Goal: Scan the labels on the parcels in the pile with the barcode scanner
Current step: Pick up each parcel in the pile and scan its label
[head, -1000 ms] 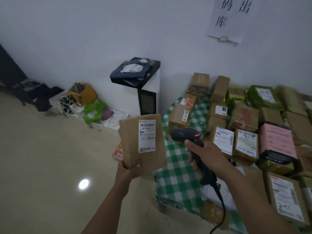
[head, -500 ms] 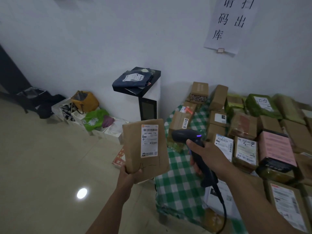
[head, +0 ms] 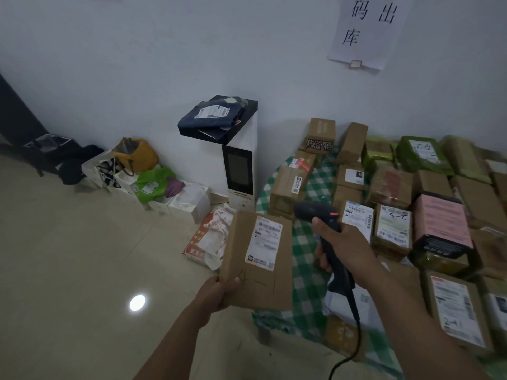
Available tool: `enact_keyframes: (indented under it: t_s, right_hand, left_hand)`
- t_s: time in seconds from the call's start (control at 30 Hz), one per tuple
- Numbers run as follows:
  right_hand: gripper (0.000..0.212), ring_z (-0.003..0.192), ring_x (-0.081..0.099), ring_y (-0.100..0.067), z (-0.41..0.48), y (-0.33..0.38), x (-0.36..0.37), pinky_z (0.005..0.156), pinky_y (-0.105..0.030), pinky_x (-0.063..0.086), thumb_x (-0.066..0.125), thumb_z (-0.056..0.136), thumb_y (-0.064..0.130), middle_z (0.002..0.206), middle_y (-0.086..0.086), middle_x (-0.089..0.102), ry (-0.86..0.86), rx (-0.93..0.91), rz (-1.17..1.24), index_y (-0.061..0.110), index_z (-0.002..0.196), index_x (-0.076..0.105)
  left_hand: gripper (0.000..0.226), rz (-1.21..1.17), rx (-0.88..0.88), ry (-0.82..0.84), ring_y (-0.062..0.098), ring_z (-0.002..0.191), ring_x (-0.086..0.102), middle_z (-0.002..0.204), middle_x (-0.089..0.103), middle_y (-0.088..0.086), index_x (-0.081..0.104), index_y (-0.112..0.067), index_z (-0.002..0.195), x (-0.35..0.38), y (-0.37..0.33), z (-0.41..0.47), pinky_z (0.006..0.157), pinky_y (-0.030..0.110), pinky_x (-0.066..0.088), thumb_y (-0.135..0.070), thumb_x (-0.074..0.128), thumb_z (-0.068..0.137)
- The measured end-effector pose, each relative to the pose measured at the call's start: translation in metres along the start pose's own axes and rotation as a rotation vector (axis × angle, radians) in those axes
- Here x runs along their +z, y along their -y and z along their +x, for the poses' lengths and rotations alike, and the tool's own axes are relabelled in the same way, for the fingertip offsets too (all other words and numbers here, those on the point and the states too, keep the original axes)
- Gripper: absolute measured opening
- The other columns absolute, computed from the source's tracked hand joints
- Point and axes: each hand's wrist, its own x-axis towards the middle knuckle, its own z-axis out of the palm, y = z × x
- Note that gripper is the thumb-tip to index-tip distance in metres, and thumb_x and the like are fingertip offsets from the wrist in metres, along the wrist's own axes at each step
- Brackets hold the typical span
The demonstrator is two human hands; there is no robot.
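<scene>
My left hand [head: 216,293] grips the lower left corner of a flat brown parcel [head: 255,286], tilted, with its white label [head: 264,242] facing up and handwriting below it. To its right, my right hand [head: 348,248] holds a black barcode scanner [head: 318,212] by the handle, its head pointing left above the parcel's top right corner. A black cable hangs down from the handle. The pile of parcels [head: 392,231] covers a green checked cloth [head: 307,259] on the right.
A white kiosk [head: 241,171] with a dark screen stands against the wall, a dark bagged parcel [head: 214,116] on top. Bags and white boxes [head: 153,182] lie on the floor at left. A paper sign [head: 365,31] hangs on the wall.
The parcel has dropped lower and tilted flatter, away from the upright pose it had. The scanner stays beside it; its indicator light now shows orange instead of purple.
</scene>
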Motion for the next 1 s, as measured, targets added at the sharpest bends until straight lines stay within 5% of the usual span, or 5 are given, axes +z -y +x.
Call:
enact_keyframes:
  t_s: [0.1, 0.3, 0.8, 0.9, 1.0]
  right_hand:
    - [0.044, 0.043, 0.056, -0.024, -0.004, -0.012, -0.012, 0.042, -0.028, 0.046, 0.066, 0.089, 0.044, 0.059, -0.014, 0.064, -0.046, 0.052, -0.002, 0.0, 0.084, 0.06]
    - [0.046, 0.043, 0.056, -0.023, -0.009, -0.034, -0.033, 0.04, -0.027, 0.047, 0.063, 0.092, 0.039, 0.063, -0.017, 0.064, -0.131, 0.06, -0.045, -0.007, 0.088, 0.063]
    - [0.044, 0.042, 0.058, -0.021, -0.013, -0.09, -0.093, 0.043, -0.029, 0.049, 0.065, 0.09, 0.042, 0.057, -0.012, 0.065, -0.268, 0.077, -0.175, 0.001, 0.076, 0.063]
    - [0.045, 0.042, 0.059, -0.02, -0.018, -0.098, -0.118, 0.042, -0.025, 0.047, 0.064, 0.091, 0.042, 0.056, -0.016, 0.066, -0.3, 0.08, -0.201, 0.004, 0.067, 0.061]
    - [0.045, 0.038, 0.055, -0.018, -0.021, -0.109, -0.139, 0.04, -0.025, 0.044, 0.066, 0.09, 0.041, 0.047, -0.009, 0.06, -0.34, 0.109, -0.176, 0.009, 0.06, 0.058]
  left_hand:
    - [0.083, 0.045, -0.025, 0.038, 0.027, 0.1, 0.067, 0.109, 0.07, 0.008, 0.062, -0.012, 0.115, 0.016, 0.006, 0.002, 0.074, 0.036, 0.06, -0.06, 0.077, 0.049]
    - [0.036, 0.069, 0.013, 0.022, 0.022, 0.089, 0.061, 0.098, 0.063, 0.002, 0.055, -0.007, 0.12, 0.059, -0.001, 0.014, 0.082, 0.041, 0.054, -0.032, 0.063, 0.096]
    - [0.039, 0.799, 0.443, -0.444, 0.037, 0.112, 0.058, 0.123, 0.056, 0.017, 0.054, -0.01, 0.126, 0.155, 0.003, 0.03, 0.093, 0.048, 0.051, -0.019, 0.063, 0.089]
    - [0.05, 0.883, 0.698, -0.335, 0.03, 0.106, 0.06, 0.114, 0.062, 0.011, 0.059, -0.012, 0.12, 0.207, -0.003, 0.012, 0.086, 0.042, 0.053, -0.044, 0.068, 0.081]
    - [0.089, 0.845, 0.537, -0.095, 0.027, 0.119, 0.05, 0.134, 0.047, 0.008, 0.042, -0.019, 0.14, 0.255, -0.002, -0.003, 0.095, 0.041, 0.048, -0.076, 0.045, 0.072]
